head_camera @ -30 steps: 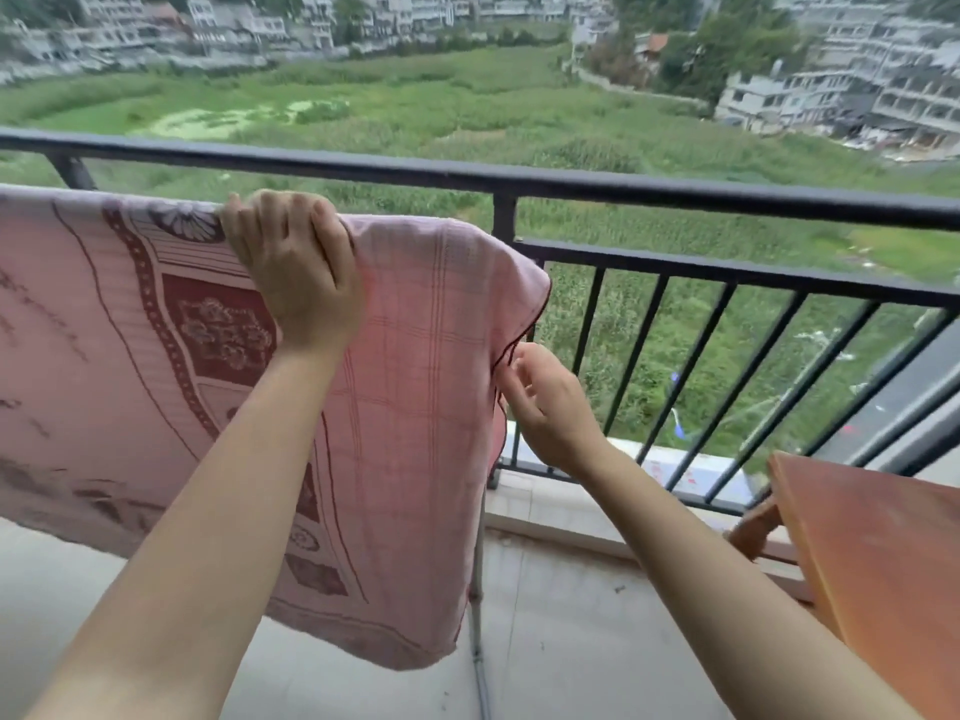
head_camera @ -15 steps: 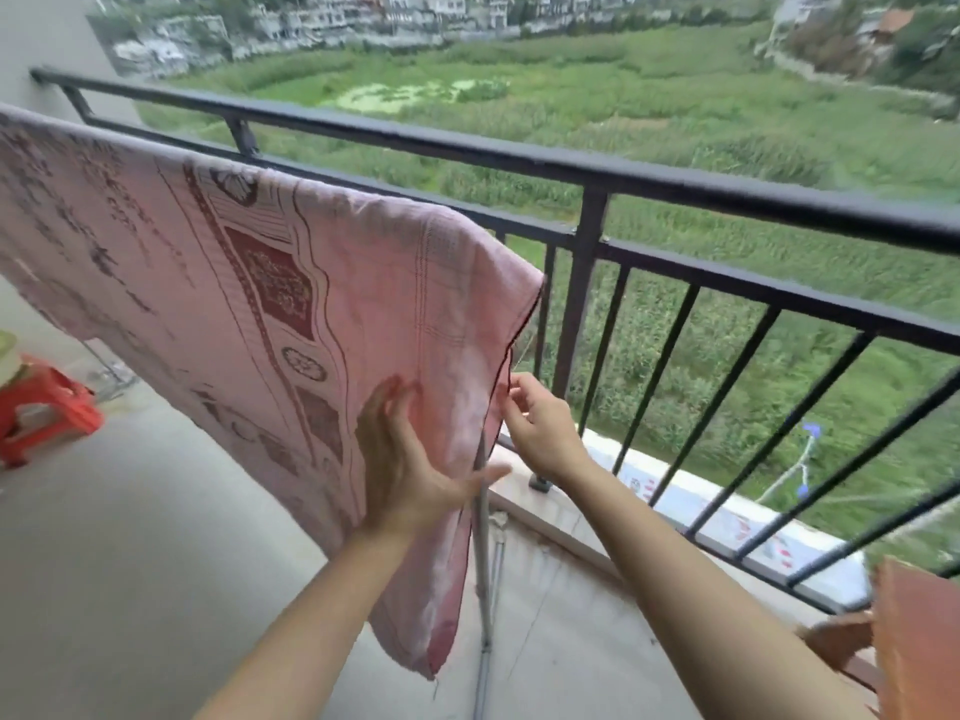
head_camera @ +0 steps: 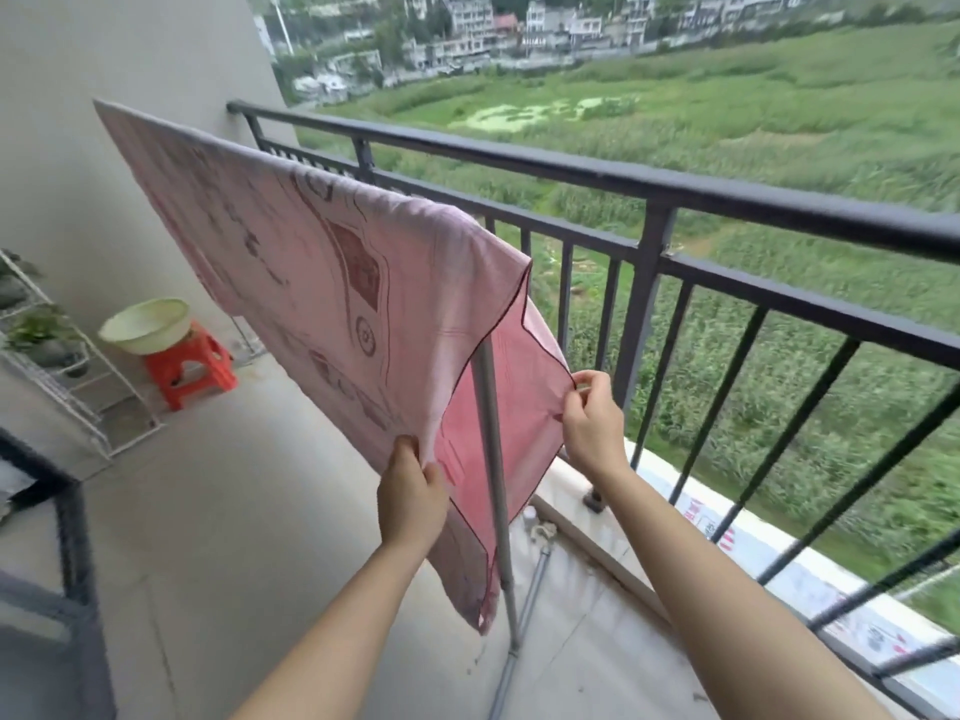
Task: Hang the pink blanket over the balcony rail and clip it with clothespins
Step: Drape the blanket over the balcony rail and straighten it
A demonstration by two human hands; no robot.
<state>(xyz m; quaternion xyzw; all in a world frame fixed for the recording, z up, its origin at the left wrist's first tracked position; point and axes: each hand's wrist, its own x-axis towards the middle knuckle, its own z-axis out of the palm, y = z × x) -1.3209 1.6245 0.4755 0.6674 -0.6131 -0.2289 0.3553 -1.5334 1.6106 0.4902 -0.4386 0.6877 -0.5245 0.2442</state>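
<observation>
The pink blanket point(head_camera: 332, 283) with dark red patterns hangs over a bar of a grey drying stand point(head_camera: 493, 459), just inside the black balcony rail point(head_camera: 675, 187). My left hand point(head_camera: 410, 496) grips the near layer's side edge low down. My right hand point(head_camera: 592, 413) pinches the far layer's edge and holds it out toward the railing bars. The two layers are spread apart at this end, showing the stand's upright pole between them. No clothespins are in view.
A red plastic stool point(head_camera: 189, 371) carries a pale basin point(head_camera: 145, 324) by the wall at left. A white plant rack point(head_camera: 57, 356) stands at the far left, and a dark frame point(head_camera: 67, 537) sits at the lower left. Beyond the rail lies a drop to green fields.
My view has swung left. My left hand came down from the blanket's top to its lower side edge. My right hand pulled the far layer's edge outward, opening the two layers.
</observation>
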